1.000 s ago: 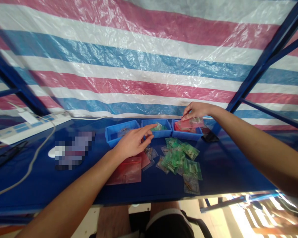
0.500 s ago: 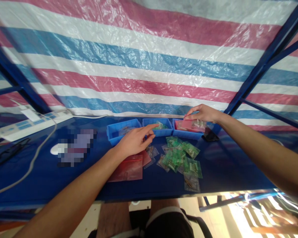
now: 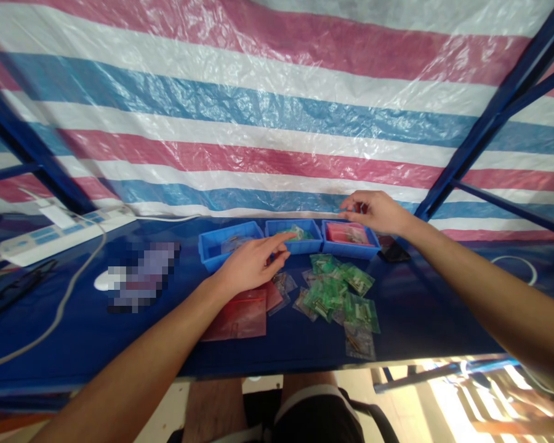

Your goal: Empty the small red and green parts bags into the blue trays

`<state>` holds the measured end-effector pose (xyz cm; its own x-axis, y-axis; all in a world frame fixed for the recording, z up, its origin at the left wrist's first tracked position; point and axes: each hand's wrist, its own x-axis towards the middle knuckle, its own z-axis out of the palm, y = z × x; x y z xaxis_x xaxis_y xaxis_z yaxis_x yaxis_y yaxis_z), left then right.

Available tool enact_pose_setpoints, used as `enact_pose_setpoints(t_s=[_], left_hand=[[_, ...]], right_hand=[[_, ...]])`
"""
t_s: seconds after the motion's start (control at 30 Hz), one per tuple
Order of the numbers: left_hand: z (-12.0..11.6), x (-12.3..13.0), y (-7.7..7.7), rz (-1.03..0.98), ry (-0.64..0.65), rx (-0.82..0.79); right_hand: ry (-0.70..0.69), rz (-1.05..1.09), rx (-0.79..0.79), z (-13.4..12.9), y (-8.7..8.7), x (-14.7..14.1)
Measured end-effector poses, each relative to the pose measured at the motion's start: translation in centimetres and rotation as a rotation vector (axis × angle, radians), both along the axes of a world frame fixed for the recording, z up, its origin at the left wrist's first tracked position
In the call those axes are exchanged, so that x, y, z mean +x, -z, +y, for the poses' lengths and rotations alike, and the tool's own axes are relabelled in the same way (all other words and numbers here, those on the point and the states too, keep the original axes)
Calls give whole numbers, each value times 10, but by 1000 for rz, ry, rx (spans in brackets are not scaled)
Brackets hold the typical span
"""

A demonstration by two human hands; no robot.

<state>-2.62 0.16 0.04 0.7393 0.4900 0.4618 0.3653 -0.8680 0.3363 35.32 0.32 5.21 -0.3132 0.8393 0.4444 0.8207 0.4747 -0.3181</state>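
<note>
My right hand (image 3: pixel 372 211) hovers above the right blue bin, fingers apart, with nothing in them. In that right bin (image 3: pixel 351 251) lies a red plastic bag (image 3: pixel 348 232). My left hand (image 3: pixel 256 261) is held over the red zip bags (image 3: pixel 240 315) on the table, fingers apart and holding nothing visible. Its index finger reaches to the front of the middle blue bin (image 3: pixel 300 247), which has green bags inside. The left bin (image 3: pixel 212 249) contains clear bags. Small green bags (image 3: pixel 325 295) with metal parts are heaped in front of the bins, a clear bag (image 3: pixel 360 341) nearest me.
A white power strip (image 3: pixel 69 234) with a cable stands at the back left of the blue table (image 3: pixel 425 320). A blurred-out object (image 3: pixel 148 274) lies on the left. A dark flat item (image 3: pixel 394 251) sits beside the right bin. Blue metal posts (image 3: pixel 484 123) frame a striped sheet (image 3: pixel 277 111).
My right hand has let go of the red bag, which now rests in the right bin, and has lifted slightly. My left hand has hardly moved.
</note>
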Motion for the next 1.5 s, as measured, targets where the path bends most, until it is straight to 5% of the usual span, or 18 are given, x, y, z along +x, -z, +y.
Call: enact_pose_setpoints(t_s=[0.1,0.23,0.43,0.67,0.87,1.03,1.23,1.5], left_hand=[[-1,1,0,8,5,13],[0,2,2,18,4,25],[1,1,3,19,2,9],[2,1,3,29,1,-2],[2,2,3,29,9,-2],[2,1,4,35,6,3],[2,1,4,41,-2,0],[3,1,6,49,3,11]], right_hand=[[-119,-121,-172,-22,-2,-3],[-218,-188,-148,-36,10,-4],[-135,-171,20,-26,31,4],[6,-272,206,-25,29,-2],[-200,-425,113,-35,31,-7],[-280,-268,-3,-38,23,-6],[-292,-181,-116,-42,7,-8],[-261,-140,-184,-49,20,-14]])
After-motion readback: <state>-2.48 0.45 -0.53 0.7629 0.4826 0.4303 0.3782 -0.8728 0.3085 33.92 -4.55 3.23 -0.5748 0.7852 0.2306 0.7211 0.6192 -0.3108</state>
